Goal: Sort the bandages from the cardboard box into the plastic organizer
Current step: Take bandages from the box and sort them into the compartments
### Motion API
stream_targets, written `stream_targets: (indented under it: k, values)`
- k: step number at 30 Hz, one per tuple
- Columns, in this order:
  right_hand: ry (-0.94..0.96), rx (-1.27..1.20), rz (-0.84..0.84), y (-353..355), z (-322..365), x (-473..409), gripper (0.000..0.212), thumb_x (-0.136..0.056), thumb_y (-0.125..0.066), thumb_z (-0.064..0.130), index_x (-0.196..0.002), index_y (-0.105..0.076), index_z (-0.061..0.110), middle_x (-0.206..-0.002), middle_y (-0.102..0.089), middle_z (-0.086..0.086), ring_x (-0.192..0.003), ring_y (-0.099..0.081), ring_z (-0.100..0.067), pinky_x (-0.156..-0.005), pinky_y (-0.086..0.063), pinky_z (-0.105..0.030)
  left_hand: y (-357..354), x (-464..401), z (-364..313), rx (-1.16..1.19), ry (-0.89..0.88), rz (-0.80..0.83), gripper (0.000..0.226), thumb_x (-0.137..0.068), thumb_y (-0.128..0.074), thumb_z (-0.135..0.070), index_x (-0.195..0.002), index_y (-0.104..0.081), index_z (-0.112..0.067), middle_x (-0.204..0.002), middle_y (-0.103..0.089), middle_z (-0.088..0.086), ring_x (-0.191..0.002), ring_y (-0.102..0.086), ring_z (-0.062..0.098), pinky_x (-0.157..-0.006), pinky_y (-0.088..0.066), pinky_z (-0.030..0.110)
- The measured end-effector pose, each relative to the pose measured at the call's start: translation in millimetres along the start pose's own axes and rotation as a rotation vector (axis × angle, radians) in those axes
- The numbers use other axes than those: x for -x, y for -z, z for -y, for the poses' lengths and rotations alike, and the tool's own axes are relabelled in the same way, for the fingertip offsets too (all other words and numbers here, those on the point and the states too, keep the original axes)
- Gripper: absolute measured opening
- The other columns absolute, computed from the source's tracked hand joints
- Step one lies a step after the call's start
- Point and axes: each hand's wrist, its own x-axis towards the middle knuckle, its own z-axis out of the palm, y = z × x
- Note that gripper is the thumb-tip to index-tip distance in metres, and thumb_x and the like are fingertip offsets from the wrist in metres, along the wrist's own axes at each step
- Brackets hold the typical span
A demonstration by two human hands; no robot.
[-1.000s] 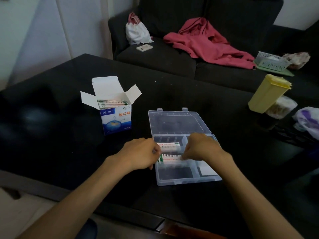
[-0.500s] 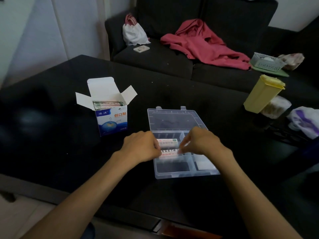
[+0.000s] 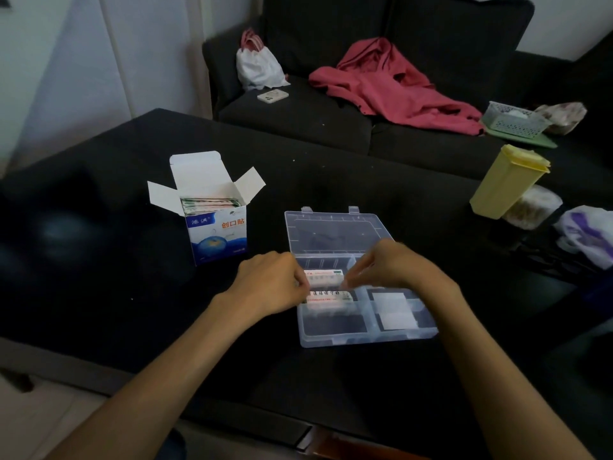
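Both hands, left [image 3: 270,285] and right [image 3: 391,265], pinched a bandage [image 3: 323,277] by its ends over the organizer [image 3: 365,336], apparently to seat it flat; more stayed in the box [image 3: 215,234].

A single head-worn wide-angle view looks forward and down across the dark table [image 3: 99,260]. Both forearms enter from about 6 o'clock, near the lens. The sofa [image 3: 298,121] lies far off towards 12 o'clock; straight edges bow near the frame's border.
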Motion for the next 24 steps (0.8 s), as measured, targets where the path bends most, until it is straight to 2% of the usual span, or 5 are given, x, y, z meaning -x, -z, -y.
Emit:
stream_targets:
  k: [5, 9, 15, 19, 24]
  values:
    - [0.147, -0.165, -0.125, 22.6, 12.1, 9.5, 0.006, -0.083, -0.067, 0.029, -0.086, -0.067, 0.024, -0.091, -0.063, 0.006, -0.085, -0.057, -0.007, -0.075, -0.047, -0.024, 26.8, 20.3, 9.3, 0.181, 0.033, -0.428, 0.012, -0.088, -0.060, -0.038, -0.093, -0.069, -0.032, -0.060, -0.054, -0.015, -0.057, -0.053, 0.000, -0.057, -0.042, 0.017]
    - [0.363, -0.159, -0.393, 3.6, 42.2, 3.1, 0.022, -0.091, -0.057, 0.028, -0.113, -0.060, 0.029, -0.090, -0.061, 0.007, -0.074, -0.060, -0.007, -0.063, -0.050, -0.019, 51.0, 35.7, 43.4, -0.014, 0.083, -0.893, 0.025, -0.090, -0.058, -0.031, -0.112, -0.066, -0.023, -0.109, -0.063, -0.001, -0.104, -0.053, 0.019, -0.079, -0.044, 0.034]
    - [0.670, 0.077, -0.502, -44.5, 86.9, -4.6, 0.061, -0.092, -0.057, 0.031, -0.145, -0.029, 0.030, -0.151, -0.029, 0.005, -0.135, -0.030, -0.014, -0.105, -0.035, -0.033, 53.3, 37.2, 100.3, 0.176, 0.396, -0.675, 0.042, -0.097, -0.048, -0.029, -0.138, -0.047, -0.024, -0.150, -0.034, 0.002, -0.135, -0.031, 0.026, -0.107, -0.032, 0.043]
    - [0.652, 0.251, -0.499, -64.8, 102.8, -17.6, 0.069, -0.095, -0.050, 0.033, -0.150, -0.008, 0.033, -0.159, 0.001, 0.007, -0.144, -0.007, -0.020, -0.114, -0.022, -0.042, 49.4, 33.7, 113.7, 0.634, 0.369, -0.671, 0.023, -0.087, -0.062, -0.034, -0.110, -0.066, -0.030, -0.129, -0.058, 0.001, -0.116, -0.056, 0.020, -0.101, -0.043, 0.044]
    - [0.677, 0.244, -0.591, -59.6, 120.7, -26.2, 0.045, -0.093, -0.055, 0.032, -0.137, -0.045, 0.030, -0.148, -0.036, 0.000, -0.134, -0.028, -0.021, -0.108, -0.029, -0.035, 52.4, 33.5, 104.7, 1.108, 0.447, -0.730, 0.038, -0.079, -0.073, -0.037, -0.108, -0.059, -0.016, -0.117, -0.059, 0.002, -0.096, -0.061, 0.013, -0.075, -0.055, 0.034]
